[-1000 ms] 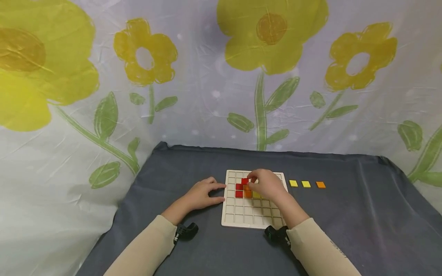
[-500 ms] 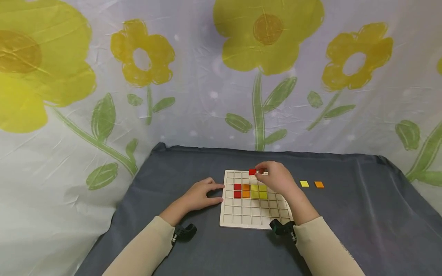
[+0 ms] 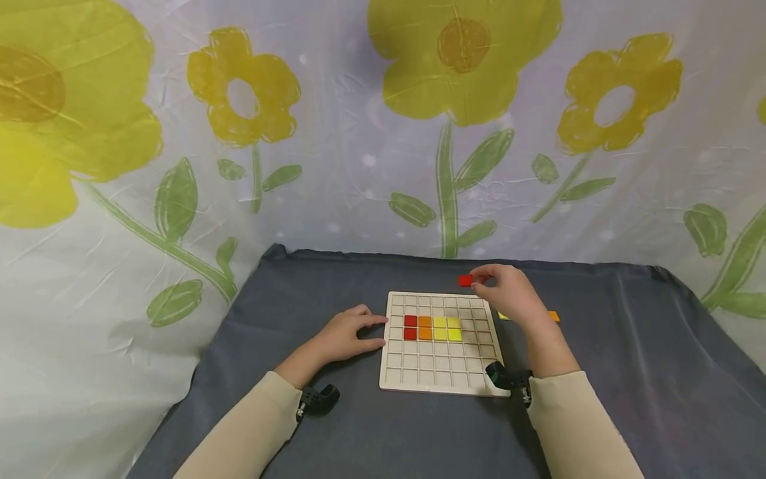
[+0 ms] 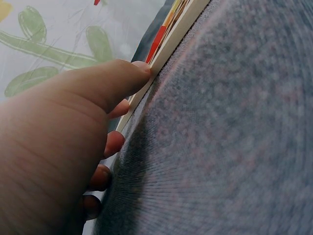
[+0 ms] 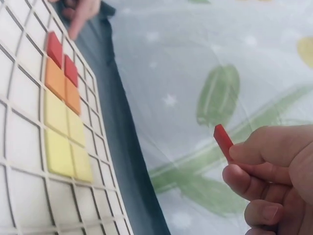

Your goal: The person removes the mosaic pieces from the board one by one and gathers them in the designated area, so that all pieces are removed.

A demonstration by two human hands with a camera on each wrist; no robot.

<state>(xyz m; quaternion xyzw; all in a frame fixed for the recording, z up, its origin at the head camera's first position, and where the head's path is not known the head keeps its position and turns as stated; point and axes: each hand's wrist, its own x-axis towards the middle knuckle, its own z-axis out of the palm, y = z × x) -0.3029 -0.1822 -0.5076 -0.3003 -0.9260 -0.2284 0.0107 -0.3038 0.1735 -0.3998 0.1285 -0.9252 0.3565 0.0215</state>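
A pale wooden grid board [image 3: 443, 379] lies on the dark cloth, holding two red tiles [image 3: 409, 320], two orange tiles [image 3: 425, 334] and several yellow tiles [image 3: 447, 334] in two adjoining rows. Thumb and index finger of the right hand [image 3: 509, 293] pinch another red tile [image 3: 465, 281], raised beyond the board's far right part; the right wrist view shows this tile [image 5: 223, 142] edge-on at the fingertips. At the board's left edge, the left hand [image 3: 341, 339] touches with extended fingers; its thumb [image 4: 132, 78] is on the wooden rim [image 4: 181, 41] in the left wrist view.
Right of the board, partly behind the right hand and wrist, lie a yellow tile [image 3: 503, 316] and an orange tile [image 3: 554, 316]. Behind the dark cloth [image 3: 359, 426] hangs a flower-printed curtain [image 3: 341, 166]. A black device [image 3: 509, 376] is strapped at each wrist.
The right hand has lifted a red tile off the board and carried it right and away, uncovering the yellow tiles. One yellow tile at the right is now hidden. The left hand stays at the edge.
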